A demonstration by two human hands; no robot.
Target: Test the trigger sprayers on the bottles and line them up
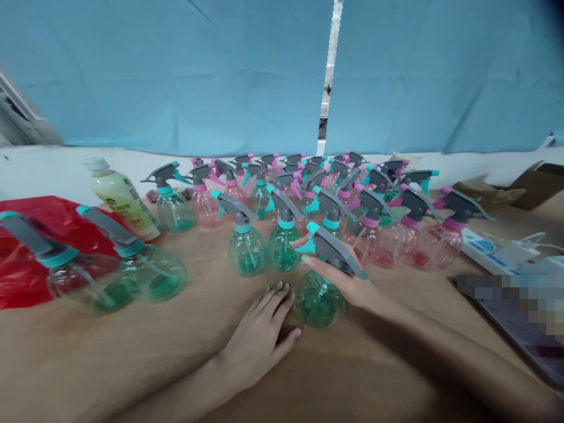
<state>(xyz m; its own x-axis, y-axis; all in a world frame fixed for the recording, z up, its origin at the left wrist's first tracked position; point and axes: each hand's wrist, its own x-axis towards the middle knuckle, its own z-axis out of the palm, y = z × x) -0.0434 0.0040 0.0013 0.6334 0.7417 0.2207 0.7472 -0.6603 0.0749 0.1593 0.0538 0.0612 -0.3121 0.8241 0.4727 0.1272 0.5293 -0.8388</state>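
Note:
My right hand [352,285] is wrapped round the neck of a green spray bottle [321,302] with a grey and teal trigger head. The bottle stands close to upright at the front of the group. Beside it, my left hand [267,323] lies flat on the wooden table [198,352], fingers stretched out and holding nothing. Just behind are two more green spray bottles, one [247,252] at the left and one [285,247] nearer the held bottle. Pink spray bottles [436,244] stand to the right. My right palm is partly hidden by the trigger head.
Several more spray bottles crowd toward the blue-covered wall [247,82]. At left, two green spray bottles [154,273] stand by a red plastic bag [22,258] and a tilted drink bottle [126,197]. On the right lie a power strip [489,249] and a dark flat device [506,320].

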